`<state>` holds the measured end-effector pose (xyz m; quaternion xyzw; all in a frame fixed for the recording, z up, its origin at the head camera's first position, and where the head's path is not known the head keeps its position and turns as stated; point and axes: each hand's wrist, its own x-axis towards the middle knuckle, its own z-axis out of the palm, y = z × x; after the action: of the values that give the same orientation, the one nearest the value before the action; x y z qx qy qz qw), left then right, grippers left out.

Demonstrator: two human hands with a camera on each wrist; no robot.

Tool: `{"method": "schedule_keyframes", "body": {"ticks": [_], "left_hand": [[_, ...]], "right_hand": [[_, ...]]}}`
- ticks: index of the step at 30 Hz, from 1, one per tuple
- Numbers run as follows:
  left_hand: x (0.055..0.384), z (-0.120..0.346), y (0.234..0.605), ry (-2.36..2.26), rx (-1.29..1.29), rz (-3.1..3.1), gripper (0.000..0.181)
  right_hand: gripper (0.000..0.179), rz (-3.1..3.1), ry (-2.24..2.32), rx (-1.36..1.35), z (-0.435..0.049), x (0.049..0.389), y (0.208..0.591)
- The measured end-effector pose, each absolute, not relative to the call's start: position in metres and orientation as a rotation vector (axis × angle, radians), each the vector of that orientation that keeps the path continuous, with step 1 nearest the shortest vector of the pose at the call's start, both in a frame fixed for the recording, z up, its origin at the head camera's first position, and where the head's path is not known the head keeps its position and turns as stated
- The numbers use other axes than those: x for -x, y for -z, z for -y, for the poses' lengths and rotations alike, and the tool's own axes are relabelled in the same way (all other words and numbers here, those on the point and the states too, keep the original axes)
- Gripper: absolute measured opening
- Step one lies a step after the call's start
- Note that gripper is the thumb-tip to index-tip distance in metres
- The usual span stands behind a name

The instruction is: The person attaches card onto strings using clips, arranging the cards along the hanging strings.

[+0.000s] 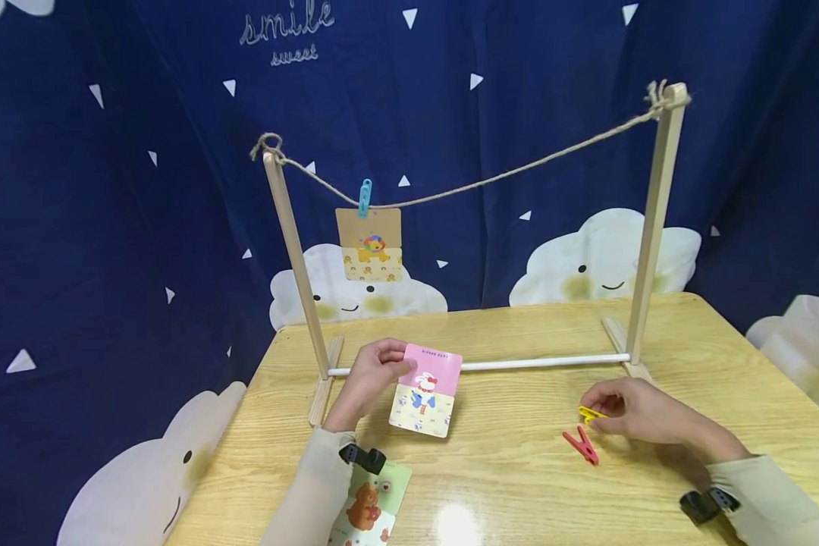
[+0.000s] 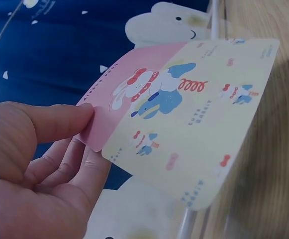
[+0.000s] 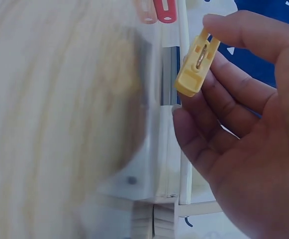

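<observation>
My left hand [image 1: 375,375] pinches a pink and cream rabbit card [image 1: 425,390] by its left edge, thumb in front and fingers behind. The card is held up above the table, its rabbit picture facing me; in the left wrist view the card [image 2: 184,119] fills the middle. Over at the right, my right hand [image 1: 638,413] pinches a yellow clothespin [image 1: 590,413] between thumb and fingers. The right wrist view shows this yellow clothespin [image 3: 198,64] close, with its metal spring. Just below that hand a red clothespin [image 1: 582,446] lies on the table.
A twine line [image 1: 519,169] sags between two wooden posts joined by a white rod [image 1: 546,362]. On it a blue clothespin [image 1: 365,199] holds a lion card [image 1: 371,246] near the left post. A bear card [image 1: 365,508] lies on the table [image 1: 519,470], partly behind the left forearm.
</observation>
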<state>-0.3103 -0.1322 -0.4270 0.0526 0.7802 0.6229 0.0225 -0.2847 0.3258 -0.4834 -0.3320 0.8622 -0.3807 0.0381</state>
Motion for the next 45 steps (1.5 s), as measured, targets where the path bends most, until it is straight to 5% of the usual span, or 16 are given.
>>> {"method": "schedule_keyframes", "body": {"ticks": [45], "left_hand": [[0.313,0.092,0.358,-2.266,-0.332,-2.403,0.025]], "right_hand": [[0.025,-2.660,1.293,1.264,-0.265,0.277,0.396]]}}
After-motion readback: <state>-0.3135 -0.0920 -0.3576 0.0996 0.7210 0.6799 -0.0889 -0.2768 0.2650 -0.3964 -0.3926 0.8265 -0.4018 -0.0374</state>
